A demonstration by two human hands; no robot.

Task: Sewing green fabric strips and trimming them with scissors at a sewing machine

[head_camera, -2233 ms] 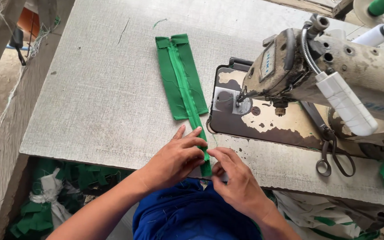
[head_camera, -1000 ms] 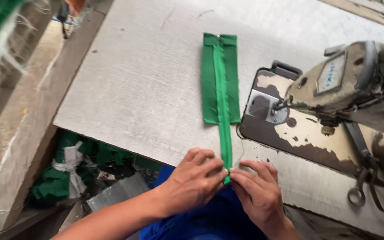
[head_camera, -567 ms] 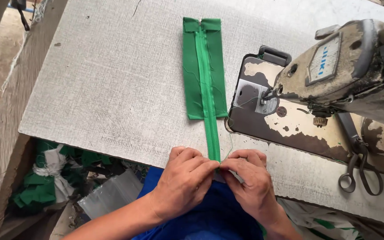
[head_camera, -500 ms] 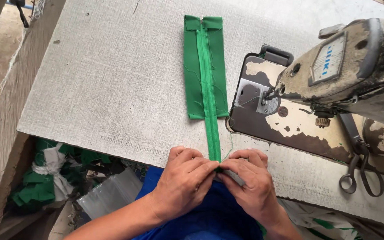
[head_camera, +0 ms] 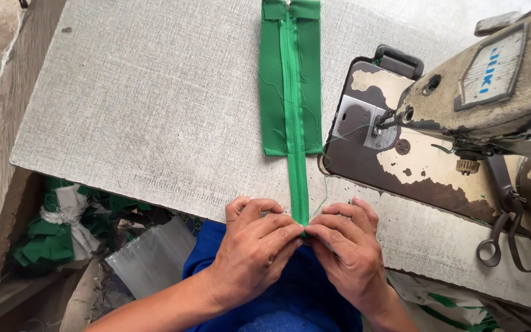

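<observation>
A green zipper (head_camera: pixel 299 178) lies straight along the grey table (head_camera: pixel 155 104), running away from me. Two green fabric strips (head_camera: pixel 273 86) are sewn along its far half. My left hand (head_camera: pixel 254 252) and my right hand (head_camera: pixel 348 255) meet at the table's near edge and pinch the zipper's near end between their fingertips. The very end of the zipper is hidden under my fingers.
An old beige sewing machine (head_camera: pixel 480 86) stands on the right, its needle plate (head_camera: pixel 359 120) just right of the fabric. Scissors (head_camera: pixel 511 240) lie by its base. Green fabric scraps (head_camera: pixel 50 237) and a clear plastic bag (head_camera: pixel 149 258) sit on the floor at the left.
Both hands have closed together on the zipper's near end. The zipper and fabric now lie straighter in front of me, and my view has moved closer.
</observation>
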